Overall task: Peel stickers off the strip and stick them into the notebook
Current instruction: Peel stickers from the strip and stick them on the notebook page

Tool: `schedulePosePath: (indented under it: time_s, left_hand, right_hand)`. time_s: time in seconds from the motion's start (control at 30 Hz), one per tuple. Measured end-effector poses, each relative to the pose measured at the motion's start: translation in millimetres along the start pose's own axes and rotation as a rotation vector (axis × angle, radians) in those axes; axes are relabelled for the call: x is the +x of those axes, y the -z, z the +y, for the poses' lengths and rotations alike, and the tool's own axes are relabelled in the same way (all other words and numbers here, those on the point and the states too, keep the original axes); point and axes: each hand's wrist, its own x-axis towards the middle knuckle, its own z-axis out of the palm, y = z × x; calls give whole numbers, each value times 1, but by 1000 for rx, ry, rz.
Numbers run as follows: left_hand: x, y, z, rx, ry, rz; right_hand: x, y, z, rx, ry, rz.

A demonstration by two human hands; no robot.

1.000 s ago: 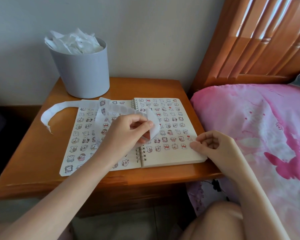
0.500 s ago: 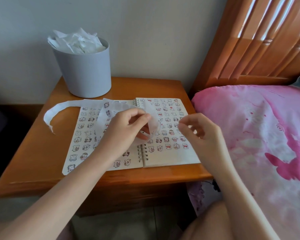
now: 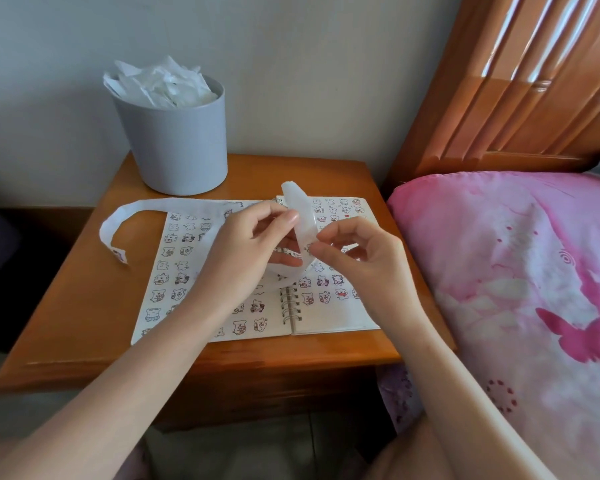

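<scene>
Far left: loose tail of the strip (image 3: 160, 205) curling over the table (image 3: 84, 306), well clear of the work. Left of centre: notebook (image 3: 329, 322) lying open and flat, both pages thick with stickers, bare paper only along the near right edge. Above the spiral: left hand (image 3: 243, 251) pinching the strip, bent up into a loop between thumb and fingers. Just right: right hand (image 3: 357, 261), thumb and forefinger narrowed to a nip on the loop's face; sticker edge lifted or not, cannot tell. Best done with the left holding the loop taut, backing bent sharply away, a nail slid under one corner, then a slow, low peel to avoid tearing.
</scene>
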Motion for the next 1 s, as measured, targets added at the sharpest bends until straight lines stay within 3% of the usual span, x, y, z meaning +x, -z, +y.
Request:
schedulePosePath:
  time_s: [0.17,0.3,1.0]
  left_hand:
    - [-1,1,-1,33,15,-44]
    - [-3,2,-2,122,1,-66]
    - [-5,1,2,100,21,-68]
  right_hand:
    - [-1,2,1,41,-43,77]
    - [-3,1,1,13,-36,60]
    - [-3,0,1,-52,10,36]
